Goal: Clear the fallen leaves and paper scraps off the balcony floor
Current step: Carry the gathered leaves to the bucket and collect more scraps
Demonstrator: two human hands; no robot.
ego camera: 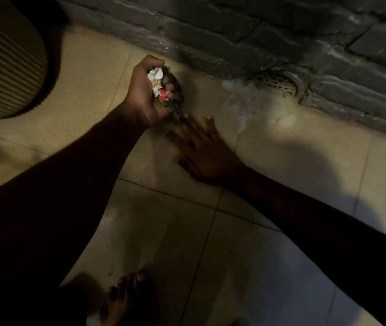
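Note:
My left hand [148, 90] is curled into a fist round a bundle of crumpled paper scraps [156, 77], white with a red bit and some green leaf stems poking out at the bottom. It hovers just above the beige tiled floor [269, 165] near the wall. My right hand [205, 149] lies flat on the tiles just below and right of it, fingers spread and straight, blurred at the tips, which reach toward the stems. Whether anything lies under the fingers is hidden.
A dark grey brick wall [234, 27] runs along the top, with a perforated drain cover [278, 84] at its foot and a whitish stain beside it. A ribbed round container [6, 64] stands at upper left. My bare foot [123, 300] is at the bottom.

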